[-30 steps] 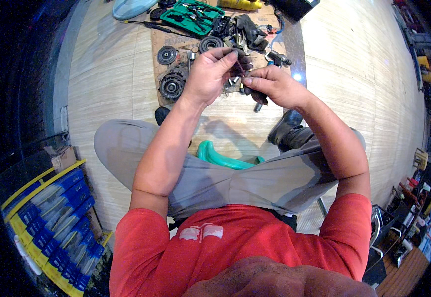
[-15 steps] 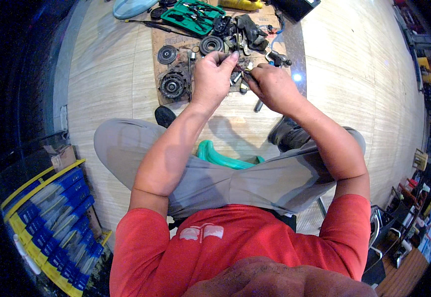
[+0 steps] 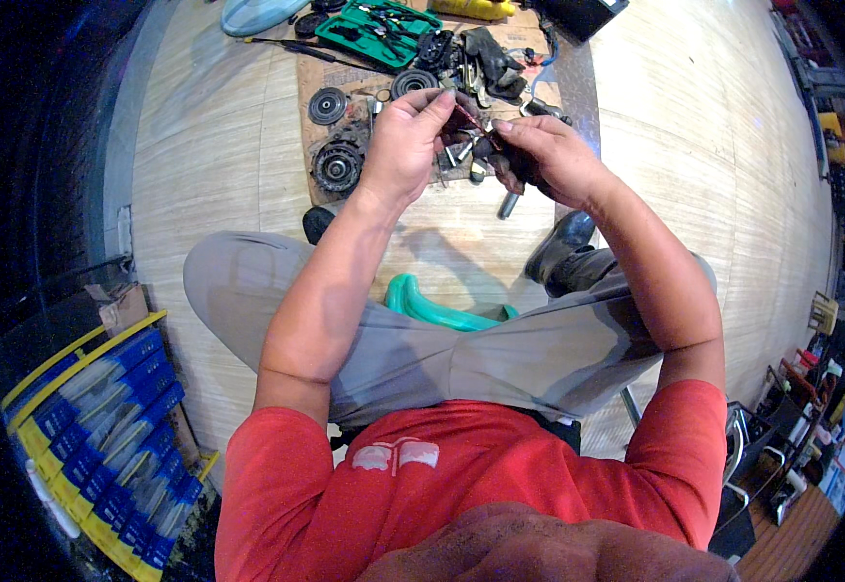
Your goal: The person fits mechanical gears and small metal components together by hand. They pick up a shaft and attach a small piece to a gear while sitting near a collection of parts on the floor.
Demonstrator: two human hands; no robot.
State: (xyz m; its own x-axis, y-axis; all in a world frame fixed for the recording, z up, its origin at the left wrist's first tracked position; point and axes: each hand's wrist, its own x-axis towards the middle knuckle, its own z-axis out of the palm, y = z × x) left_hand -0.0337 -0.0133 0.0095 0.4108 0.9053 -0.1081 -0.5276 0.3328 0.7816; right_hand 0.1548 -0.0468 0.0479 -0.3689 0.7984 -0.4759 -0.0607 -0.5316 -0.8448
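Observation:
Between my hands runs a thin dark-red, wire-like strand (image 3: 471, 119), too small to name surely. My left hand (image 3: 408, 145) pinches its far-left end between thumb and fingertips. At the other end, my right hand (image 3: 556, 160) is closed on it with thumb against fingers, and the fingers are dark with grime. Both hands are above the front of a stained cardboard sheet. Under and beyond them lie small metal parts (image 3: 460, 151), partly hidden by the fingers. A black ring-shaped part (image 3: 414, 83) sits just past my left hand.
Left on the cardboard (image 3: 318, 58) are a black pulley-like disc (image 3: 327, 106) and a round toothed part (image 3: 337, 167). Farther back lie a green tool case (image 3: 369, 31) and a yellow bottle-like object (image 3: 473, 9). A metal tube (image 3: 509, 205) rests near my shoe. Blue-yellow bins (image 3: 112, 436) stand left.
My right hand has turned over and moved slightly right, opening a wider gap between the hands. The red strand now shows stretched across it. My left hand has shifted slightly left.

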